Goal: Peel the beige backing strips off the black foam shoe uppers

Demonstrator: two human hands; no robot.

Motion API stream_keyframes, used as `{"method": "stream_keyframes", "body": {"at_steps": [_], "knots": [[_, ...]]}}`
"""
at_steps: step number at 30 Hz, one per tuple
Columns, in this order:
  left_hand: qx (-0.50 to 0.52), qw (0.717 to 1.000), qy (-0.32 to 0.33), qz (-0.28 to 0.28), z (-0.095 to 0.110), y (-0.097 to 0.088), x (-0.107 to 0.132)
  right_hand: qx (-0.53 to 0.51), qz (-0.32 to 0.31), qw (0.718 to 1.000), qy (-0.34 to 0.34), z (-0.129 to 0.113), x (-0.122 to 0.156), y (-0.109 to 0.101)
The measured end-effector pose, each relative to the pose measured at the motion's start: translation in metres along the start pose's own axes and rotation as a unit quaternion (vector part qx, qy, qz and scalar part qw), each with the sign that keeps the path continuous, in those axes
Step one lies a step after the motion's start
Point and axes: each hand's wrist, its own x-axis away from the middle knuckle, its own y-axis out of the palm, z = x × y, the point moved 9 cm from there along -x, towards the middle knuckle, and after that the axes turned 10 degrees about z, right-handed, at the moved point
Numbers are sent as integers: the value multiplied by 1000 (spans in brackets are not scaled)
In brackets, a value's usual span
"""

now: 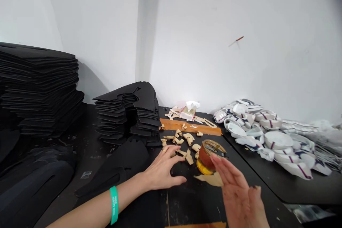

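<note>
My left hand [164,171] hovers over the black table beside a scatter of curled tan strips [188,138]. Its fingers are spread and nothing is in it. A round brown pot [205,155] with a yellow base stands between my hands, just ahead of my right fingertips; something metal lies across its top. My right hand [237,190] is raised, palm turned to the left, fingers stretched out, and holds nothing. Beside its fingers lies a flat tan leaf-shaped piece [208,179], partly hidden behind the hand.
Stacks of black cut sheets [130,110] and a taller stack [40,89] stand on the left. Orange tape [192,127] crosses the table below some tan templates [211,122]. White striped fabric pieces [279,139] are heaped at right. A white wall rises behind.
</note>
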Motion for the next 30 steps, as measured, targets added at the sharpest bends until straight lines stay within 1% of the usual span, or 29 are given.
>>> {"method": "stream_keyframes", "body": {"at_steps": [3, 6, 8, 10, 11, 13, 16, 17, 19, 20, 22, 23, 24, 25, 26, 27, 28, 29, 30], "knots": [[72, 996, -42, 30, 13, -1, -3, -4, -6, 1000, 8, 4, 2, 10], [147, 986, -47, 56, 30, -8, -7, -13, -17, 1000, 22, 11, 8, 24], [185, 981, -41, 50, 41, -9, -7, -33, -29, 998, 44, 19, 10, 33], [215, 975, -43, 34, 47, -4, -7, -59, -44, 996, 58, 26, 11, 41], [228, 972, -50, 32, 47, -1, -6, -70, -49, 995, 59, 29, 10, 45], [258, 962, -74, 44, 40, 5, -6, -85, -58, 993, 54, 31, 7, 50], [292, 947, -114, 71, 21, 13, -7, -93, -71, 992, 47, 27, 5, 54], [288, 947, -122, 74, 15, 14, -8, -93, -72, 992, 42, 22, 6, 53], [256, 955, -127, 82, 4, 11, -10, -79, -61, 995, 6, 5, 6, 46], [238, 959, -128, 84, -2, 9, -11, -63, -42, 997, -29, -7, 6, 39], [221, 963, -131, 79, -11, 6, -12, -16, 29, 992, -126, -32, 4, 15], [222, 963, -132, 71, -15, 6, -13, 18, 72, 983, -170, -41, 2, 1], [224, 963, -132, 65, -18, 7, -14, 57, 113, 971, -201, -45, -1, -13], [222, 964, -130, 61, -22, 9, -14, 98, 149, 960, -213, -42, -7, -26], [217, 966, -126, 63, -25, 10, -15, 141, 170, 955, -199, -33, -15, -38], [211, 967, -124, 69, -30, 11, -17, 176, 181, 953, -166, -17, -26, -48], [204, 968, -122, 76, -34, 13, -18, 194, 184, 956, -118, 2, -38, -58], [192, 971, -122, 78, -38, 15, -20, 199, 169, 963, -62, 24, -49, -63], [176, 973, -125, 76, -42, 18, -21, 196, 141, 970, -10, 45, -58, -63]]}}
